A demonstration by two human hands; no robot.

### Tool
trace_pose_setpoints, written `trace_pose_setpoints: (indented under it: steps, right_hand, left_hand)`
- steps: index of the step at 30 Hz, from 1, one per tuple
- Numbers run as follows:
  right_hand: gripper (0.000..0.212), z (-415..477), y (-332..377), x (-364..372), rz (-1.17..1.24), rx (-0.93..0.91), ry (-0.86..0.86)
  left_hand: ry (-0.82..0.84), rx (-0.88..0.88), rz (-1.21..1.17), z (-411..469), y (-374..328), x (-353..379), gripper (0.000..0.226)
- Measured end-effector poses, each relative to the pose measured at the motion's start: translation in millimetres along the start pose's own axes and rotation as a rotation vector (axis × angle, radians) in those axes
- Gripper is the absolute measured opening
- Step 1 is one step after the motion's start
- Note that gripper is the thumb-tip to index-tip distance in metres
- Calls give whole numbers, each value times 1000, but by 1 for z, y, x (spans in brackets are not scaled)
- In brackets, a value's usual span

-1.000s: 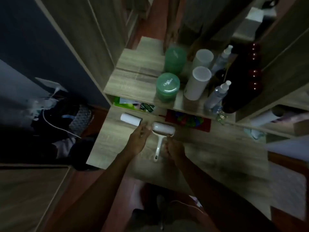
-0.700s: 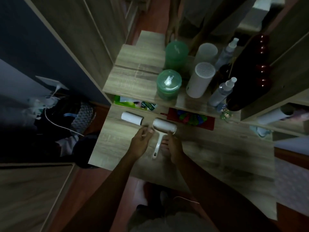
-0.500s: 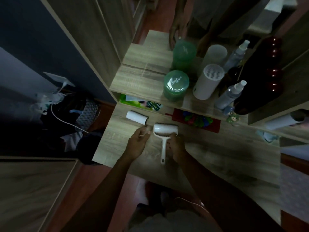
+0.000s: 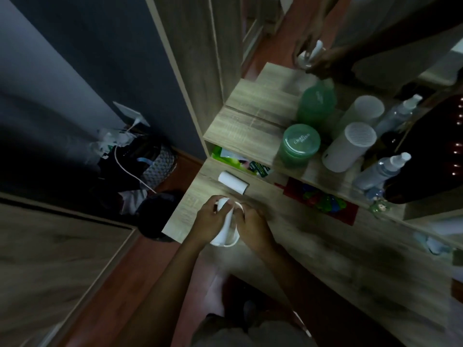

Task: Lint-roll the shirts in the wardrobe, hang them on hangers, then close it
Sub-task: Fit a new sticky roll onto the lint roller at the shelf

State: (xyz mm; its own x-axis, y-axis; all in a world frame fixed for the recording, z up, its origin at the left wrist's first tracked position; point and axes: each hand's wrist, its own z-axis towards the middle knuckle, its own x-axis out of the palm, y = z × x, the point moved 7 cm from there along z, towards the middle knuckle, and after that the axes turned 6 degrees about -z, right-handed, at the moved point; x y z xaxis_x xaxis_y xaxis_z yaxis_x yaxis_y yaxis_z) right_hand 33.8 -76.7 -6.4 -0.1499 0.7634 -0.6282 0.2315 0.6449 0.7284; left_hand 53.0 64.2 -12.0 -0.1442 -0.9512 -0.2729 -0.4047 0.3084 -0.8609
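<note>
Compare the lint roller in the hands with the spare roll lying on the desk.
The lint roller is gripped by the left hand and right hand; the spare roll lies untouched on the desk. The lint roller is partly covered by them; the spare roll shows whole. The lint roller sits nearer the person than the spare roll. Both are white.

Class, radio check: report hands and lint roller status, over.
Left grip and right grip both holding lint roller. Spare roll on desk beyond, apart. No shirt in view.
</note>
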Motion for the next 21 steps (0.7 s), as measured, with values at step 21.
trace_pose_setpoints:
  steps: [21]
  right_hand:
    - [24,23,19,17,-336,-12,145]
  left_hand:
    - [-218,132,-4,-17,-22,-17,28]
